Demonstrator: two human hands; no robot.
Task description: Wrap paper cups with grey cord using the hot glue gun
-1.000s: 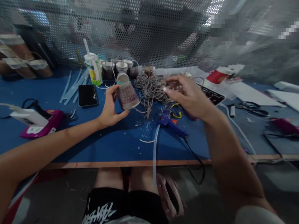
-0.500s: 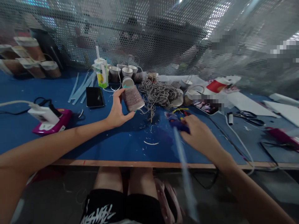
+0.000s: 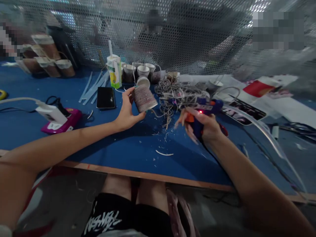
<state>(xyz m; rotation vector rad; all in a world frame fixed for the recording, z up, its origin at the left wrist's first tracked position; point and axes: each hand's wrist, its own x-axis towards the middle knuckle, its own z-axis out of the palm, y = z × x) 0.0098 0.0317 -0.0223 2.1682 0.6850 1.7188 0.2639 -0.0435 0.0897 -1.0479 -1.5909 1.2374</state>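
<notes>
My left hand (image 3: 126,110) grips a paper cup wound with grey cord (image 3: 144,98), tilted on its side above the blue table (image 3: 123,148). A loose cord end trails from the cup toward the tangled heap of grey cord (image 3: 176,93) just right of it. My right hand (image 3: 202,126) is closed on the handle of a blue glue gun (image 3: 206,110) with an orange trigger and a red light lit. The gun's nozzle points left toward the cup. A clear glue stick (image 3: 261,126) juts from its back to the right.
A black phone (image 3: 106,97), a drink carton with a straw (image 3: 114,70) and several cups (image 3: 137,70) stand behind the cup. A white power strip on a pink case (image 3: 58,118) lies at left. Glue sticks (image 3: 92,88), cord scraps, papers (image 3: 283,102) and perforated screen (image 3: 158,36) surround the area.
My right hand left the cord heap, dropped to the glue gun on the table, took hold of it and lifted it toward the cup. The left hand kept holding the cup.
</notes>
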